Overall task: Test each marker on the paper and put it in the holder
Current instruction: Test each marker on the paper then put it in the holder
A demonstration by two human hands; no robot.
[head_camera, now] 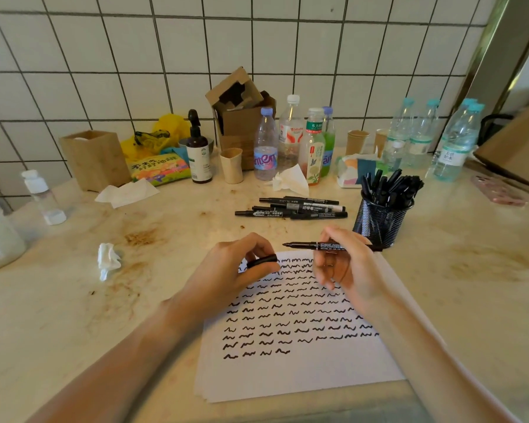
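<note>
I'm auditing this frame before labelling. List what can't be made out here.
Head view only:
- Marker barrel: right hand covers its middle.
- Cap: left hand hides one end.
- Paper: both hands cover upper squiggles.
- Mesh holder: marker count unclear, they overlap.
- Loose markers: print too small.

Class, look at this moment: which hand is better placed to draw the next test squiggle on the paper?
Right. The right hand holds the uncapped marker above the paper; the left hand only holds the cap.
</note>
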